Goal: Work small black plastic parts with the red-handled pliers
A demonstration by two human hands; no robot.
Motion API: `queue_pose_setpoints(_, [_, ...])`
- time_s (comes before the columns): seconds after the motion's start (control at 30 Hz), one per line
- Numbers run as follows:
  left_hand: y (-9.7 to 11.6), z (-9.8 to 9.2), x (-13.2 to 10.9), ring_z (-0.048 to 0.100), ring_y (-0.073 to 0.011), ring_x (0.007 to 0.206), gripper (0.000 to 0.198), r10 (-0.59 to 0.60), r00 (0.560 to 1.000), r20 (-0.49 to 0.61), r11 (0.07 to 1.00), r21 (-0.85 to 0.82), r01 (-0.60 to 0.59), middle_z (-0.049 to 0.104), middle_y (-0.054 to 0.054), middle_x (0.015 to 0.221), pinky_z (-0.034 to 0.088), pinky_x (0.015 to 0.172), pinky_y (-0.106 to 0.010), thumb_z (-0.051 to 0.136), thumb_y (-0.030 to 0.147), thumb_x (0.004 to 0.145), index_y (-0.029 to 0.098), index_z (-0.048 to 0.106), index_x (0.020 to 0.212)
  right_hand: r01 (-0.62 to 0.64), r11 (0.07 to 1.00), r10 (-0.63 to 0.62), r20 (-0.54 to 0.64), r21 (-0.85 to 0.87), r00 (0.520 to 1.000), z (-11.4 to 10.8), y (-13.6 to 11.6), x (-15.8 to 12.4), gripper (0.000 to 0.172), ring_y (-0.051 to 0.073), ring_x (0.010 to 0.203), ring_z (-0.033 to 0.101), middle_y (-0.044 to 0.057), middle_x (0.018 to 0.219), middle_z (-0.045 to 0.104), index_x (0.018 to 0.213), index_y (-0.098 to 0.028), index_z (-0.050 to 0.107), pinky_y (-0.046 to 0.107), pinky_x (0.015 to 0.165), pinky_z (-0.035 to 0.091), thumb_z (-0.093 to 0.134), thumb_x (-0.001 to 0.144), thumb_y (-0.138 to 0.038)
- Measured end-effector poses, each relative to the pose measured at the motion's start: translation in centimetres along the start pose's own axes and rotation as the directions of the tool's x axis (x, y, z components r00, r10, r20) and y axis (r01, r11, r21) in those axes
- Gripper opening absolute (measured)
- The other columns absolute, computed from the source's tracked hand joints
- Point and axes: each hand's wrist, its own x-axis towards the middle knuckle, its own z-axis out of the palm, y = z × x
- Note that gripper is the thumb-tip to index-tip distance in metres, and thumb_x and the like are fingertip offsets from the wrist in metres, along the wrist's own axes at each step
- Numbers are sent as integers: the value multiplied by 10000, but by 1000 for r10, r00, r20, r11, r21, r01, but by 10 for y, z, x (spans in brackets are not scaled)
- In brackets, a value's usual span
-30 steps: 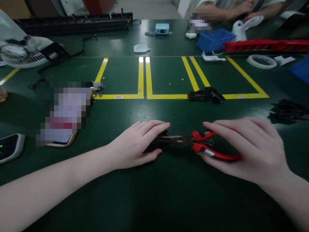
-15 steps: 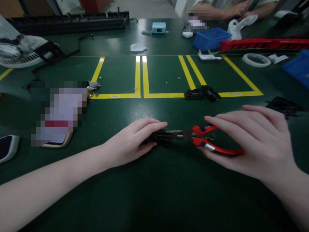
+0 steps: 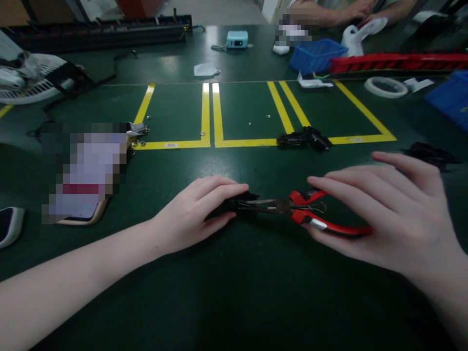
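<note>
My right hand [image 3: 395, 214] is closed around the red and black handles of a pair of long-nose pliers [image 3: 283, 206], thumb below and fingers above. The pliers lie nearly level, their jaws pointing left at a small black part [image 3: 245, 199]. My left hand [image 3: 204, 202] pinches that part between thumb and fingers, and the palm hides much of it. The jaw tips touch or overlap the black part; whether they grip it I cannot tell. Just beyond my hands, a dark cluster of black parts [image 3: 305, 138] lies across the yellow tape.
A phone [image 3: 89, 170] lies to the left, with small metal rings [image 3: 142, 143] beside it. More black parts [image 3: 431, 155] sit at the right. Farther back are a blue basket [image 3: 318, 56], a red strip [image 3: 383, 63], a tape roll [image 3: 386, 87] and another person's hands [image 3: 360, 10].
The black part in my left hand has turned slightly against the plier jaws, more of it now showing above them. The whole scene has shifted a little left as the view moved.
</note>
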Motion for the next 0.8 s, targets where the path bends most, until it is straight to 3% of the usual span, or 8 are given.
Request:
queue_pose_setpoints(0.47, [1, 1, 1, 584, -195, 1172, 416, 63, 997, -33, 998, 32, -62, 597, -93, 1260, 547, 969, -357, 546, 113, 955, 184, 450, 1353, 45, 999, -44, 45, -24, 998, 5, 6, 0, 484, 312, 847, 655, 91, 1000, 716, 1281, -261, 558, 544, 846, 448, 629, 835, -434])
queue_pose_setpoints(0.8, [4, 6, 0, 604, -207, 1120, 388, -27, 1000, -11, 999, 24, 27, 612, -86, 1241, 565, 932, -382, 494, 142, 968, 215, 480, 1349, 10, 1000, -10, 54, -4, 998, -2, -4, 3, 350, 262, 797, 652, 100, 940, 710, 1127, -173, 617, 453, 766, 417, 642, 827, -352])
